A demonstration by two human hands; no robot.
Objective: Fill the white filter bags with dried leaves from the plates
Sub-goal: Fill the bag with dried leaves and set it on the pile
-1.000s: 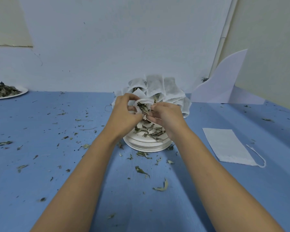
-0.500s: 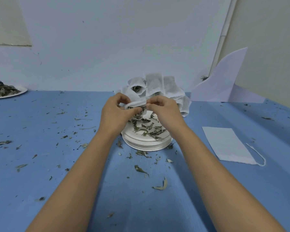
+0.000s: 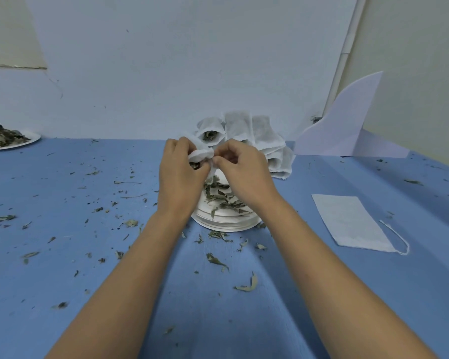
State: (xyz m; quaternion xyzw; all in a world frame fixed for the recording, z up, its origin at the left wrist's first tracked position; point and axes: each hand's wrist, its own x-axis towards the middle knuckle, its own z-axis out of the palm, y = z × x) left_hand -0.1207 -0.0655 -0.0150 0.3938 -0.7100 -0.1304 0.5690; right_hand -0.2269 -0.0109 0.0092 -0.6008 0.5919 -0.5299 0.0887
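Left a heaped far plate (image 3: 24,142) untouched at the left edge. At centre, gripped a soft, crumpled filter bag (image 3: 201,154) with the left hand (image 3: 179,174), fingers curled round it; pinched its rim with the right hand (image 3: 241,169), thumb against forefinger. Judged to be mid-fill, above the stack of plates (image 3: 226,225); next called for another pinch of brittle, curled dried leaves (image 3: 219,195). Had a flat, papery spare bag (image 3: 347,221) at right.
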